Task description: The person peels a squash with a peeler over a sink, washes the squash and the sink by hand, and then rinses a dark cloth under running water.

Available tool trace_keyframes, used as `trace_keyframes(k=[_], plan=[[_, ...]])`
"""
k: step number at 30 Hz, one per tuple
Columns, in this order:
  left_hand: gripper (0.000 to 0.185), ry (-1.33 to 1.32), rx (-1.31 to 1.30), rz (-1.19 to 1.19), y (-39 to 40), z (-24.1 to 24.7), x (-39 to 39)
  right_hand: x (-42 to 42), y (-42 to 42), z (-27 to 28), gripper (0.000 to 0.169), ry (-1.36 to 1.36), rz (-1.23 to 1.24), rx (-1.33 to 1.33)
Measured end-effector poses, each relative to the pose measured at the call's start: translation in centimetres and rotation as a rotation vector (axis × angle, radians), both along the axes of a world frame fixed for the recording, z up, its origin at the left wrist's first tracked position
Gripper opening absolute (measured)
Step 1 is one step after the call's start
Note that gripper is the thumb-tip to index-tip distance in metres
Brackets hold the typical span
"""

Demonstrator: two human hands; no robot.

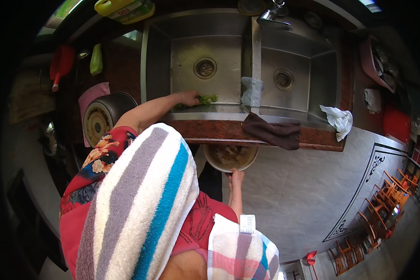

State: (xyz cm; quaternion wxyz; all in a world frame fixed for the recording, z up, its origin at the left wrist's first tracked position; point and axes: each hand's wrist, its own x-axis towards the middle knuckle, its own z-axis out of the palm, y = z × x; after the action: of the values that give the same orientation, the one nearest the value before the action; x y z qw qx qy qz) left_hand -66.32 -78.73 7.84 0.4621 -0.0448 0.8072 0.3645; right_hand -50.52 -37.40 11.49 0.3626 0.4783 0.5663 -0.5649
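Note:
My left hand (pixel 189 97) reaches over the front wall of the left basin of a double stainless-steel sink (pixel 183 47). A piece of leafy green vegetable (pixel 209 99) is gripped in it, low in the basin. Below the counter's front edge, my right hand (pixel 236 176) holds the rim of a round bowl (pixel 253 161). Inside the bowl are mixed scraps (pixel 231 154), too blurred to name. The counter edge hides the bowl's far side. A grey-blue ribbed cloth (pixel 252 91) hangs over the divider between the basins.
A dark brown cloth (pixel 273 131) and a white cloth (pixel 337 120) hang over the front ledge. Left of the sink are a tilted pot (pixel 120 105), a red ladle (pixel 61 63) and a green gourd (pixel 96 59). The faucet (pixel 271 19) stands behind. Wooden chairs (pixel 381 206) are far right.

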Motion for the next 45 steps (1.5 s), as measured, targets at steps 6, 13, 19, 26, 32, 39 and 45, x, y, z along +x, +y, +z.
trace_keyframes(k=[6, 13, 19, 26, 32, 39, 45], plan=[[0.039, -0.128, 0.155, 0.864, -0.6, 3.1, -2.3, -1.0, -1.8, 1.7, 0.023, 0.103, -0.056, 0.017], [0.021, 0.003, 0.898, 1.149, -1.5, 10.6, -3.0, -1.7, -1.8, 2.1, 0.025, 0.118, 0.063, -0.036], [0.03, -0.12, 0.982, 0.921, 7.7, 21.9, 0.0, -2.3, -2.1, 3.5, 0.019, 0.121, 0.111, 0.005], [0.032, -0.182, 0.824, 0.309, 18.4, 14.8, 7.1, -0.6, -0.8, 4.0, 0.029, 0.093, 0.115, -0.072], [0.041, 0.597, -0.05, -0.115, 22.9, 7.4, 12.4, -0.3, -1.0, 5.5, 0.029, 0.104, 0.118, -0.022], [0.019, 0.257, 0.474, 0.478, 13.1, 18.9, 4.3, 0.6, -1.5, 1.9, 0.039, 0.112, 0.149, -0.024], [0.016, 0.596, 0.017, 0.184, 6.3, 6.9, -5.3, 1.0, -1.7, -0.2, 0.046, 0.12, 0.207, 0.021]])
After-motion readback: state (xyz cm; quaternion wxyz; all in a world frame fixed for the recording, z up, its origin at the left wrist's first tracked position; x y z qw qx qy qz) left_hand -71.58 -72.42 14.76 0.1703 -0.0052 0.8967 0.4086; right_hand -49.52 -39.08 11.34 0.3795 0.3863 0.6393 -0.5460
